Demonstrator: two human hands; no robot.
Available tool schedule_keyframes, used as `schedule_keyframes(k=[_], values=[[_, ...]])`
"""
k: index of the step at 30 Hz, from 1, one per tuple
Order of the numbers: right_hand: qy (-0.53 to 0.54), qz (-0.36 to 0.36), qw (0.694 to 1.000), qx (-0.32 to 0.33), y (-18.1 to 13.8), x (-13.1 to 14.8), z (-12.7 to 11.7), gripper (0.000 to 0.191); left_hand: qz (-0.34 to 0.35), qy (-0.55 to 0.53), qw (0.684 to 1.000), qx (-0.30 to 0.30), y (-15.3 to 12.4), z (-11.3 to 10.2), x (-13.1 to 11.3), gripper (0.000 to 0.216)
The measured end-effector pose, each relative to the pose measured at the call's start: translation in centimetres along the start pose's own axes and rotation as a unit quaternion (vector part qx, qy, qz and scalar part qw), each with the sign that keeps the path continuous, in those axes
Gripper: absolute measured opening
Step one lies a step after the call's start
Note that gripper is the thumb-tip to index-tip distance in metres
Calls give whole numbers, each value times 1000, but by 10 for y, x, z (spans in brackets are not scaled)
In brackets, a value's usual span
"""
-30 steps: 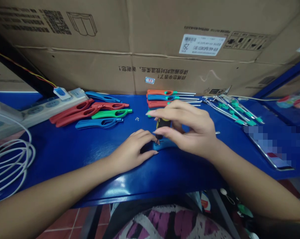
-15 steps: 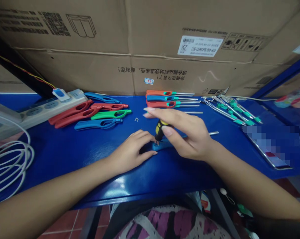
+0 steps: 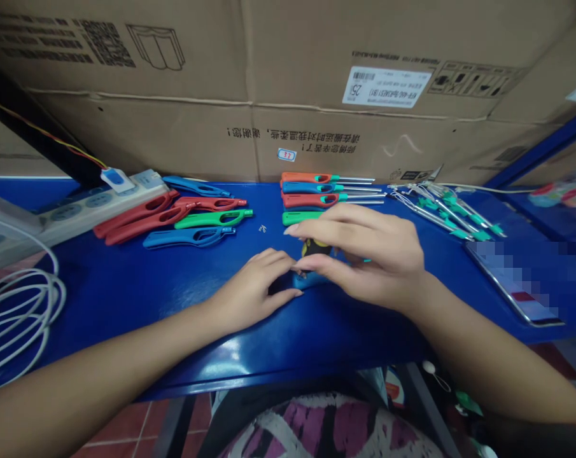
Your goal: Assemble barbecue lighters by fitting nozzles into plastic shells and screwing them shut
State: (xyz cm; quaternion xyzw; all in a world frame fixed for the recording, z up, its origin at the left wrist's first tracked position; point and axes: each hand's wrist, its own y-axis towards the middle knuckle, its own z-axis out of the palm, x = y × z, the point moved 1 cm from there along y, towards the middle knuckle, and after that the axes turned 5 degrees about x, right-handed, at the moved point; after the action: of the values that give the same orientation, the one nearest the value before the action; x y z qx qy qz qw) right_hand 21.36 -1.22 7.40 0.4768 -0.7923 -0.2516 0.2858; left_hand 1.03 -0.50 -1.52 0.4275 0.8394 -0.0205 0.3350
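My right hand (image 3: 368,254) is closed round the short black-and-yellow handle of a screwdriver (image 3: 315,249). The tool stands with its lower end over the butt of a blue lighter (image 3: 307,280), which lies flat on the blue table. My left hand (image 3: 256,289) steadies that butt end between thumb and fingers. Most of this lighter is hidden behind my right hand. A few tiny screws (image 3: 263,228) lie loose just beyond my left hand.
Red, green and blue lighter shells (image 3: 192,236) lie at the left beside a power strip (image 3: 84,207). Lighters with metal tubes (image 3: 311,186) are stacked at the back. Metal tubes with green parts (image 3: 452,213) and a phone (image 3: 512,283) are at the right. A cardboard box (image 3: 173,127) stands behind.
My right hand has shifted slightly right, and its fingers have rolled round the screwdriver handle, covering more of it. My left hand and the blue lighter have stayed put.
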Motion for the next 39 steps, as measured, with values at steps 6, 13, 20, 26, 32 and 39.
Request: schedule_keyframes(k=[6, 13, 20, 26, 32, 39], values=[[20, 24, 999, 5, 1, 5, -1, 38, 1, -11, 1000, 2, 0, -1, -1, 20], [-58, 17, 998, -14, 1, -1, -3, 26, 6, -1, 1000, -1, 0, -1, -1, 20], [56, 18, 998, 10, 0, -6, -4, 28, -2, -12, 1000, 10, 1, -3, -3, 20], [-13, 22, 999, 22, -1, -9, -5, 35, 0, -11, 1000, 9, 2, -4, -5, 19], [50, 14, 999, -7, -1, -10, -4, 23, 3, -9, 1000, 5, 1, -3, -4, 19], [40, 35, 999, 9, -2, -11, 0, 36, -2, -9, 1000, 11, 1, -4, -4, 19]])
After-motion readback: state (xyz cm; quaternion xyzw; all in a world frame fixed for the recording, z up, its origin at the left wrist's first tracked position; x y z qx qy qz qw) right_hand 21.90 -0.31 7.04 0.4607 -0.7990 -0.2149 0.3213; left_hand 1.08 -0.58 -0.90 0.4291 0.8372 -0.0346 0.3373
